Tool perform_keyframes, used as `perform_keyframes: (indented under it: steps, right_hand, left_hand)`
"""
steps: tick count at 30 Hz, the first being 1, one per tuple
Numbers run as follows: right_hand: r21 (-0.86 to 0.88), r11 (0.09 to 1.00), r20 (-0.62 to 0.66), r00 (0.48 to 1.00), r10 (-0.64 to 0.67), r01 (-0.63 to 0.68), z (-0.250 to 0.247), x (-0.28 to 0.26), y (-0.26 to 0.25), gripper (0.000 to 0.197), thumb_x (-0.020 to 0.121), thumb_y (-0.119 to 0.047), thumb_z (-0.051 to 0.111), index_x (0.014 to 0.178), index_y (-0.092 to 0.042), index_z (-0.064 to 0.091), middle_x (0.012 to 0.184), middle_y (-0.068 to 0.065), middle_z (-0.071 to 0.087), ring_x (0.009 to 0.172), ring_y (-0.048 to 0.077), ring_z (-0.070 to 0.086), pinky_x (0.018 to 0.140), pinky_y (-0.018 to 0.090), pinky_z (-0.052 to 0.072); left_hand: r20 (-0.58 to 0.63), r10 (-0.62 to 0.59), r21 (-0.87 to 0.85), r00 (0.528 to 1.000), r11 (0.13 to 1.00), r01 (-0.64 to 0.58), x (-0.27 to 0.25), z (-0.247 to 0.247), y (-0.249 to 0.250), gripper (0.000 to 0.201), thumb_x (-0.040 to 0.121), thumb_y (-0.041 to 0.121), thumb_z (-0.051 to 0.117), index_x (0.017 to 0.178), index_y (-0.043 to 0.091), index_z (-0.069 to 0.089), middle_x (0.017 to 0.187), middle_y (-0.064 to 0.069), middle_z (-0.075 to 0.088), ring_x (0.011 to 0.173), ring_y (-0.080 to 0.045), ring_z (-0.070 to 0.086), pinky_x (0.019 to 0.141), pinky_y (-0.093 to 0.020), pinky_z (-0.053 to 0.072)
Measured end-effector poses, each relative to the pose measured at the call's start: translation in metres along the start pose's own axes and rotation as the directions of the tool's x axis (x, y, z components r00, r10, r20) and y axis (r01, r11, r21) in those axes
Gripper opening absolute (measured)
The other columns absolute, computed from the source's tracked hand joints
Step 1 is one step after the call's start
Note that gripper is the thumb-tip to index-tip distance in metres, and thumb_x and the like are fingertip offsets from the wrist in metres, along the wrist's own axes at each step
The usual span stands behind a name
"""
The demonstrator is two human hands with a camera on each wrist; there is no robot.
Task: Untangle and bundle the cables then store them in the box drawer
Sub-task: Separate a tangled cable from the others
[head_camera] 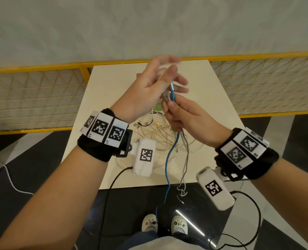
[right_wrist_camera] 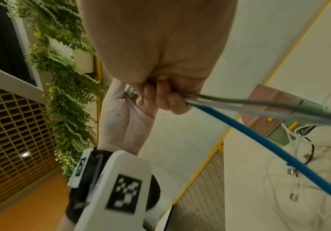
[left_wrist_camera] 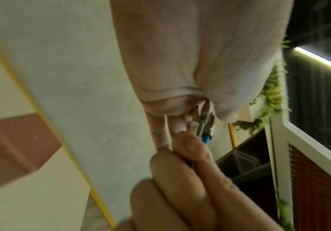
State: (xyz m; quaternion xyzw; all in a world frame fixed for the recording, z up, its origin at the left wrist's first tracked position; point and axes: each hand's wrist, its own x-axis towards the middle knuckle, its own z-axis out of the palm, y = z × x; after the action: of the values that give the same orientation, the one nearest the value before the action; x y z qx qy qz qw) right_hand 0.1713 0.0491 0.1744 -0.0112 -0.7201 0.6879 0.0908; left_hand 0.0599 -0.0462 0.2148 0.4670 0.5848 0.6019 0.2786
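Observation:
Above the white table (head_camera: 113,83) my right hand (head_camera: 171,109) grips a blue cable (head_camera: 167,165) and thin grey cables (head_camera: 184,159) together in a fist. They hang past the table's front edge toward the floor. My left hand (head_camera: 169,78) pinches their connector ends (left_wrist_camera: 204,121) between thumb and fingers just above the right fist; its fingers are blurred. The right wrist view shows the blue cable (right_wrist_camera: 259,140) and the grey cables (right_wrist_camera: 259,103) leaving the fist. A tangled pile of white cables (head_camera: 158,136) lies on the table below my hands. The pink and green box (right_wrist_camera: 263,112) stands behind the pile.
A yellow mesh fence (head_camera: 32,98) runs along the table's far side. Black cords from the wrist cameras (head_camera: 110,188) hang beside my legs. The dark floor and my white shoes (head_camera: 149,222) show below the table's front edge.

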Motion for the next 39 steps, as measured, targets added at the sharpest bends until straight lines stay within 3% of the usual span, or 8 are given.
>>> perform_keyframes:
  steps: [3,9,13,17,26,33,35,39]
  right_hand:
    - [-0.005,1.0,-0.049,0.998,-0.028,0.028,-0.005,0.009,-0.004,0.026,0.103,-0.013,0.025,0.084,-0.013,0.043,0.062,-0.003,0.03,0.049,0.006,0.023,0.048,0.026,0.018]
    - [-0.198,0.979,-0.079,0.994,-0.071,0.054,-0.003,0.021,0.004,0.022,0.102,-0.005,0.029,0.097,-0.009,0.05,0.071,0.001,0.043,0.054,0.009,0.039,0.05,0.025,0.038]
    - [-0.315,0.943,0.014,0.994,-0.111,0.11,-0.004,0.022,0.019,0.023,0.101,-0.016,0.03,0.102,0.0,0.046,0.071,0.002,0.04,0.058,0.013,0.043,0.059,0.037,0.05]
    - [-0.534,0.844,0.118,0.993,0.021,0.045,-0.013,0.019,0.052,0.019,0.102,-0.023,0.028,0.093,-0.013,0.041,0.074,-0.004,0.043,0.059,0.015,0.048,0.064,0.042,0.05]
    - [-0.669,0.723,0.098,0.943,0.318,-0.174,-0.03,0.03,0.106,0.009,0.098,-0.005,0.031,0.097,-0.006,0.04,0.079,-0.007,0.047,0.073,0.028,0.063,0.058,0.009,0.047]
    - [-0.68,0.615,0.436,0.455,0.777,-0.399,-0.033,0.028,0.122,0.063,0.077,-0.012,0.075,0.13,-0.02,0.043,0.109,0.001,0.068,0.106,0.016,0.063,0.093,0.033,0.05]
    - [-0.771,0.535,0.349,0.473,0.809,-0.345,-0.036,0.027,0.132,0.078,0.073,-0.002,0.077,0.137,-0.024,0.038,0.123,0.003,0.06,0.117,0.015,0.056,0.097,0.034,0.047]
    - [-0.853,0.471,0.198,0.696,0.691,-0.224,-0.036,0.025,0.158,0.047,0.081,-0.002,0.067,0.124,-0.016,0.053,0.116,0.006,0.064,0.103,0.017,0.06,0.088,0.027,0.046]
  left_hand:
    - [-0.026,-0.134,-0.074,0.991,0.988,0.132,0.0,0.003,-0.013,0.072,0.076,0.053,0.057,0.139,0.027,0.032,0.115,-0.008,0.069,0.104,-0.027,0.069,0.083,-0.035,0.058]
    - [-0.092,-0.108,0.132,0.99,0.984,0.119,0.0,0.01,-0.018,0.044,0.104,0.029,0.04,0.101,-0.002,0.071,0.098,-0.011,0.075,0.08,-0.022,0.073,0.054,-0.026,0.057]
    - [-0.219,-0.035,0.145,0.975,0.987,0.068,0.004,0.007,-0.017,0.05,0.106,0.025,0.035,0.068,0.004,0.057,0.08,-0.009,0.073,0.071,-0.011,0.072,0.063,-0.018,0.054]
    - [-0.352,0.014,0.001,0.936,1.0,-0.014,0.01,-0.006,-0.014,0.046,0.107,0.026,0.031,0.064,0.012,0.036,0.055,-0.004,0.033,0.045,-0.018,0.043,0.047,-0.038,0.043]
    - [-0.382,-0.033,-0.154,0.924,0.988,-0.028,0.013,-0.026,-0.008,0.045,0.106,0.033,0.031,0.064,0.018,0.031,0.051,0.006,0.023,0.039,-0.007,0.017,0.038,-0.019,0.016]
    - [-0.37,-0.103,-0.114,0.923,0.991,0.065,0.012,-0.037,-0.014,0.048,0.105,0.036,0.035,0.06,0.02,0.03,0.048,0.006,0.025,0.039,-0.009,0.018,0.039,-0.019,0.017]
    - [-0.32,-0.171,-0.055,0.932,0.985,0.161,0.01,-0.036,-0.023,0.052,0.104,0.037,0.04,0.055,0.021,0.029,0.048,0.006,0.025,0.04,-0.011,0.019,0.042,-0.021,0.017]
    - [-0.267,-0.262,0.046,0.927,0.958,0.284,0.003,-0.03,-0.05,0.051,0.102,0.033,0.047,0.054,0.015,0.049,0.061,-0.013,0.043,0.049,-0.017,0.04,0.053,-0.028,0.039]
